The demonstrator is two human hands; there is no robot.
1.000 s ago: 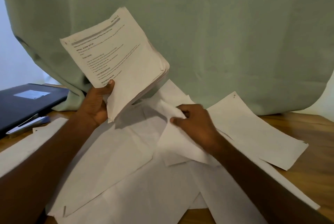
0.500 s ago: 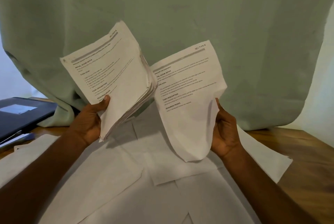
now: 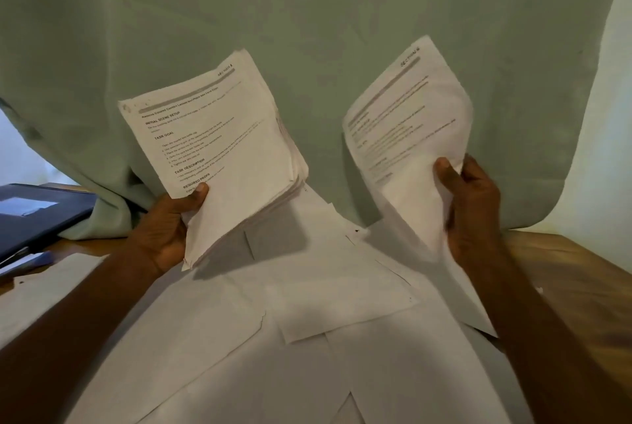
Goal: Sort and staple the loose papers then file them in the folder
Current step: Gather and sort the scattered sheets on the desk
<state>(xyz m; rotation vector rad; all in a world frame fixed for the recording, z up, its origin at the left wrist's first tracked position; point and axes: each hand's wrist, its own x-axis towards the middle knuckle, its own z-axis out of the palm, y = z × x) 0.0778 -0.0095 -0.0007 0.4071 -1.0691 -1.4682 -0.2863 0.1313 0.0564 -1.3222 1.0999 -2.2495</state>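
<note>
My left hand [image 3: 167, 228] grips a thick stack of printed papers [image 3: 219, 150] by its lower left corner, raised above the table with the printed side facing me. My right hand [image 3: 470, 208] pinches a single printed sheet [image 3: 403, 136] near its lower right edge, held up at the right, apart from the stack. Below both hands, several loose white sheets [image 3: 307, 321] lie overlapping on the wooden table [image 3: 564, 269], blank sides up. A dark folder [image 3: 37, 215] lies at the left edge.
A pale green curtain [image 3: 307, 13] hangs right behind the table and drapes onto it. A small blue and silver object [image 3: 24, 261], maybe a stapler, lies below the folder, partly cut off. Bare wood shows at the right.
My right hand picked a sheet off the pile, lifted it beside the stack, then moved it away to the right. The left hand kept the stack raised.
</note>
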